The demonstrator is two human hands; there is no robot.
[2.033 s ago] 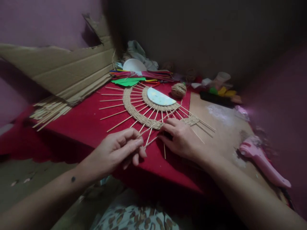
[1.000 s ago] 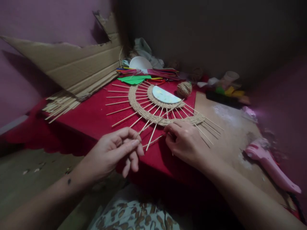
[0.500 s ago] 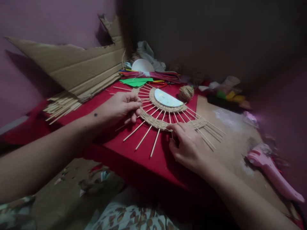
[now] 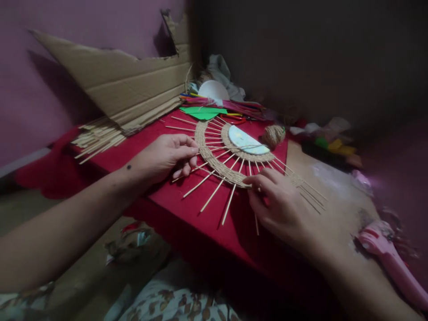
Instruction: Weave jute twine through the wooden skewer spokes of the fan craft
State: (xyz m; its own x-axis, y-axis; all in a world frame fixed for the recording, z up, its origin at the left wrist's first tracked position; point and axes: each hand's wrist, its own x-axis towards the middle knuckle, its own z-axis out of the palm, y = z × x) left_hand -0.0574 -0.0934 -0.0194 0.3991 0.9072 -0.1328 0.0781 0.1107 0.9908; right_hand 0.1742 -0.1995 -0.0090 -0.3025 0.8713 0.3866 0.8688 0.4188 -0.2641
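A half-round woven piece lies on the red cloth, with two bands of twine (image 4: 217, 168) woven over thin wooden sticks (image 4: 207, 201) that fan out from a pale blue half-disc (image 4: 245, 140). My left hand (image 4: 174, 158) is at its left side, thumb and forefinger pinched on a twine strand (image 4: 230, 146). That strand runs across the piece towards the twine ball (image 4: 274, 135) behind it. My right hand (image 4: 281, 200) grips the outer band at the front right, its fingers curled around the edge. It hides part of the band and some sticks.
Cardboard (image 4: 133, 82) leans on the wall at the left, over a bundle of sticks (image 4: 96, 140). Green sheets (image 4: 203, 113), red-handled scissors (image 4: 234, 119) and a white half-disc (image 4: 213, 90) lie at the back. A pink glue gun (image 4: 388, 254) rests on the brown board (image 4: 337, 178).
The view has shifted, so the scene sits further right. A twine strand now stretches across the piece from my left hand. My right hand's fingers still rest at the outer band.
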